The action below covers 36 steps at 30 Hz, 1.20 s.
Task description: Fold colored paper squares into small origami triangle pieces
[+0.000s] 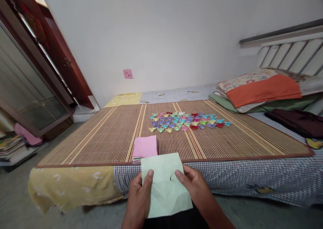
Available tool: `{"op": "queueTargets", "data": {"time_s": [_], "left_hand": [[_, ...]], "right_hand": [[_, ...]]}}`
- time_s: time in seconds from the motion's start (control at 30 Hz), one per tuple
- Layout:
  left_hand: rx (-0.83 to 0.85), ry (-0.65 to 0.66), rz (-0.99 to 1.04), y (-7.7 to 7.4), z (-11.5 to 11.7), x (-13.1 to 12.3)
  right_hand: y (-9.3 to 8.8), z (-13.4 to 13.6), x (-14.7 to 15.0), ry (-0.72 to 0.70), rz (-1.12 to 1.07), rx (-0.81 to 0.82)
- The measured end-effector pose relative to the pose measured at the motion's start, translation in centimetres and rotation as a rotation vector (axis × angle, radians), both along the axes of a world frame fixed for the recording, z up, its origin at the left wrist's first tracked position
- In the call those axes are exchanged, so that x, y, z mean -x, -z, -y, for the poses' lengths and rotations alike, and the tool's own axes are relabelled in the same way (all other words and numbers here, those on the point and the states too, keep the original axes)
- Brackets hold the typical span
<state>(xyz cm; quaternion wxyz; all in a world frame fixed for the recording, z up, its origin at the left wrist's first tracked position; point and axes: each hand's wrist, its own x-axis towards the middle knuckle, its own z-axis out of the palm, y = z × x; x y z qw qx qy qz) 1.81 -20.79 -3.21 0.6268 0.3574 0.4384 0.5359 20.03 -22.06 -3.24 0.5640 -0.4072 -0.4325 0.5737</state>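
A square sheet of pale green paper (pixel 165 188) is held up in front of me, slightly creased, with a small dark mark near its right side. My left hand (pixel 140 192) grips its left edge, thumb on top and fingers behind. On the opposite edge, my right hand (pixel 194 185) pinches the sheet the same way, its thumb beside the mark. Just beyond the sheet lies a stack of square coloured paper (pixel 145 146), pink on top. Several rows of small folded paper pieces (pixel 185 122) in many colours cover part of the mat farther back.
A striped bamboo mat (pixel 106 135) lies on the bed over a checked and yellow sheet (pixel 75 185). Pillows (pixel 264 89) and dark folded cloth (pixel 297 121) are at the right. A pink note (pixel 128 74) is on the wall; books (pixel 15 148) stand at the left.
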Motion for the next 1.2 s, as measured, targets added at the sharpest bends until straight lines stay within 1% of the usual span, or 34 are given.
{"op": "queueTargets", "data": {"time_s": [0.2,0.27,0.43,0.6,0.67,0.7,0.83,0.87,0.9,0.97,1.07,1.13,1.2], "left_hand": [[-0.041,0.160,-0.069,-0.4,0.4,0.7],[-0.054,0.189,-0.077,-0.6,0.5,0.9],[-0.046,0.199,-0.083,-0.9,0.5,1.1],[-0.010,0.124,-0.103,-1.0,0.6,1.0],[-0.028,0.104,-0.168,-1.2,0.5,1.1],[-0.066,0.090,-0.226,-1.3,0.3,1.2],[-0.335,0.009,-0.549,-1.8,-0.4,2.0],[-0.358,0.028,-0.590,-1.9,-0.6,2.2],[-0.341,0.042,-0.603,-2.0,-0.7,2.3],[-0.253,0.083,-0.589,-2.3,-0.8,2.4],[-0.161,0.130,-0.501,-2.6,-0.8,2.3],[-0.127,0.144,-0.427,-2.6,-0.8,2.2],[-0.093,0.129,-0.376,-2.3,-0.7,2.1]], "right_hand": [[0.2,0.0,0.1,0.102,-0.090,0.045],[0.3,0.0,0.0,0.127,-0.104,0.055],[0.3,0.3,-0.2,0.084,-0.095,0.021],[0.5,0.1,-0.6,0.086,-0.073,0.029],[0.8,0.0,-0.8,0.085,-0.060,0.029],[0.9,0.0,-0.9,0.080,-0.056,0.024],[1.1,0.0,-1.1,0.089,0.009,-0.012],[1.0,0.0,-1.2,0.099,0.050,-0.026],[0.9,0.0,-1.2,0.109,0.098,-0.044],[0.7,0.0,-1.4,0.132,0.214,-0.089],[0.4,-0.1,-1.8,0.175,0.382,-0.159],[0.5,-0.1,-1.9,0.191,0.444,-0.181],[0.7,-0.1,-1.9,0.185,0.459,-0.173]]}}
